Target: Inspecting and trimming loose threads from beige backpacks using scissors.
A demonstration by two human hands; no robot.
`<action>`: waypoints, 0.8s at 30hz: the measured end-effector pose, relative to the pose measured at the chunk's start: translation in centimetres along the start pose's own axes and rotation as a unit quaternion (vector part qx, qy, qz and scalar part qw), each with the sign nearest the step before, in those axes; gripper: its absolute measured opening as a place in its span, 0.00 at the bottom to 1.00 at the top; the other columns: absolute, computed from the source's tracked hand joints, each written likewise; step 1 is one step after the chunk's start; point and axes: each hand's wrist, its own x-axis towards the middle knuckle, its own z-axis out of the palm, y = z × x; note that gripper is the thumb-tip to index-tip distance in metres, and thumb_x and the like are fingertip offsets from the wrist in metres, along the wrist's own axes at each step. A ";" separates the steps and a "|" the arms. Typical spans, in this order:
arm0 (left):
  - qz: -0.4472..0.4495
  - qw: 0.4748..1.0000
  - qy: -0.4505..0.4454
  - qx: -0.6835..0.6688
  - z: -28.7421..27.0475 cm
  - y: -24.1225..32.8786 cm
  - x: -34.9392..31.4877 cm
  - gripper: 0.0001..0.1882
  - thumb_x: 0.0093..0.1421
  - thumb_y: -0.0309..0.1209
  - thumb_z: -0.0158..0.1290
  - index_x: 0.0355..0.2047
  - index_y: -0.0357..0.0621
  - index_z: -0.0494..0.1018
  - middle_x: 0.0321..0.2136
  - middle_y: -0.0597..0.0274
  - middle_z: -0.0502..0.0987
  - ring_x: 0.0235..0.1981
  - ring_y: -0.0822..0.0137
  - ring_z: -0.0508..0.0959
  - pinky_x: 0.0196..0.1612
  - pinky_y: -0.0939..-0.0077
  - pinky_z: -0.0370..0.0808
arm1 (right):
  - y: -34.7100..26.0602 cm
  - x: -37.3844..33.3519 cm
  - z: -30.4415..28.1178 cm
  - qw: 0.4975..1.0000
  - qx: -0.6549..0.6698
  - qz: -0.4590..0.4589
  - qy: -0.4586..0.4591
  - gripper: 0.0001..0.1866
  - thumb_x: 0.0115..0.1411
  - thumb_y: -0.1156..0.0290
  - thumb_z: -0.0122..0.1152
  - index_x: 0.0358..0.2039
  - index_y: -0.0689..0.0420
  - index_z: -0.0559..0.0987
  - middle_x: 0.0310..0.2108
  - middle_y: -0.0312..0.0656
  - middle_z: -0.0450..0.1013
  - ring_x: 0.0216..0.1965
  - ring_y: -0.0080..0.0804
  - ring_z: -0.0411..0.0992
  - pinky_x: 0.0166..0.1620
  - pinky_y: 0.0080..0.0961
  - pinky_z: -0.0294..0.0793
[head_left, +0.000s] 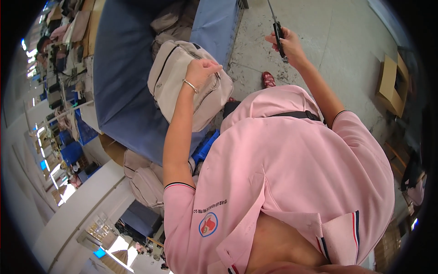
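We count one beige backpack [207, 96] under our curled left fingers [212, 69], can't tell grip; one black-handled tool [277, 39] clasped in right fingers [270, 39].

This looks like a factory workshop for bags: a big blue bin [125, 86] holds piled bags [175, 23], with a beige backpack [166, 86] at its right side. Left of the bin spreads crowded clutter [64, 50]; right of it lies scrap-littered grey floor [346, 36].
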 end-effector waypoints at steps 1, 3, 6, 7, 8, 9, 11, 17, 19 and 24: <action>-0.048 0.998 -0.017 -0.026 -0.2 0.1 0.2 0.13 0.50 0.34 0.68 0.25 0.36 0.80 0.27 0.65 0.81 0.27 0.77 0.76 0.31 0.79 0.72 | -0.3 -0.4 -0.2 0.999 -0.008 -0.009 0.031 0.12 0.54 0.70 0.70 0.33 0.59 0.75 0.26 0.38 0.76 0.21 0.19 0.70 0.24 0.15 0.68; -0.066 0.995 -0.024 -0.065 -0.6 0.3 0.3 0.11 0.53 0.34 0.67 0.28 0.38 0.80 0.27 0.68 0.80 0.27 0.79 0.75 0.33 0.82 0.72 | -0.7 -1.9 -0.6 0.998 -0.037 -0.014 0.050 0.10 0.59 0.68 0.65 0.37 0.60 0.76 0.27 0.37 0.76 0.22 0.18 0.70 0.25 0.15 0.68; -0.093 0.985 -0.043 -0.141 -1.1 0.7 0.5 0.10 0.55 0.34 0.66 0.30 0.42 0.80 0.27 0.70 0.80 0.27 0.80 0.75 0.36 0.84 0.73 | -0.1 -5.2 -0.3 0.997 -0.037 0.022 0.069 0.15 0.57 0.61 0.68 0.36 0.57 0.76 0.26 0.34 0.74 0.21 0.18 0.69 0.24 0.15 0.67; -0.099 0.977 -0.048 -0.185 -1.1 0.6 0.5 0.09 0.55 0.35 0.66 0.30 0.43 0.80 0.27 0.70 0.80 0.26 0.80 0.75 0.36 0.83 0.73 | 0.6 -6.8 0.0 0.998 -0.038 0.013 0.046 0.12 0.61 0.64 0.61 0.40 0.58 0.77 0.27 0.34 0.75 0.22 0.18 0.70 0.25 0.16 0.68; -0.099 0.976 -0.057 -0.185 -1.1 0.6 0.4 0.09 0.55 0.35 0.66 0.30 0.43 0.80 0.27 0.70 0.80 0.26 0.80 0.75 0.36 0.83 0.73 | 1.2 -7.9 0.3 0.999 -0.033 -0.023 0.008 0.11 0.65 0.68 0.53 0.43 0.60 0.78 0.27 0.33 0.76 0.24 0.19 0.70 0.26 0.17 0.68; -0.099 0.977 -0.063 -0.179 -1.0 0.5 0.4 0.10 0.55 0.35 0.67 0.30 0.44 0.80 0.28 0.70 0.80 0.28 0.80 0.76 0.37 0.84 0.73 | 1.9 -8.6 0.8 0.992 -0.125 0.004 0.007 0.10 0.63 0.67 0.56 0.39 0.61 0.77 0.27 0.36 0.76 0.26 0.20 0.71 0.27 0.23 0.70; -0.103 0.976 -0.072 -0.176 -0.8 0.3 0.2 0.10 0.54 0.35 0.67 0.31 0.44 0.80 0.29 0.70 0.80 0.29 0.80 0.76 0.37 0.84 0.73 | 3.4 -10.8 1.8 0.918 -0.392 -0.065 0.001 0.13 0.60 0.63 0.60 0.36 0.61 0.75 0.27 0.42 0.74 0.28 0.29 0.73 0.30 0.30 0.71; -0.063 0.966 -0.098 -0.229 -0.3 0.6 -0.1 0.12 0.53 0.35 0.68 0.33 0.41 0.81 0.27 0.72 0.79 0.26 0.82 0.70 0.34 0.87 0.67 | 6.0 -15.0 7.1 0.855 -0.511 -0.070 -0.061 0.36 0.52 0.35 0.62 0.38 0.61 0.74 0.39 0.52 0.74 0.42 0.50 0.75 0.41 0.43 0.74; -0.056 0.969 -0.084 -0.225 -0.1 0.7 0.0 0.12 0.53 0.33 0.67 0.34 0.39 0.81 0.29 0.70 0.80 0.26 0.83 0.69 0.33 0.88 0.66 | 6.1 -14.9 8.4 0.845 -0.528 -0.054 -0.064 0.38 0.52 0.34 0.61 0.38 0.62 0.73 0.38 0.53 0.74 0.41 0.50 0.75 0.40 0.42 0.75; -0.060 0.965 -0.092 -0.239 0.0 0.5 0.0 0.12 0.53 0.31 0.67 0.35 0.37 0.81 0.30 0.68 0.81 0.27 0.82 0.72 0.33 0.88 0.67 | 5.7 -14.4 9.9 0.818 -0.566 -0.101 -0.010 0.39 0.52 0.34 0.60 0.38 0.65 0.72 0.35 0.52 0.74 0.35 0.50 0.76 0.36 0.40 0.76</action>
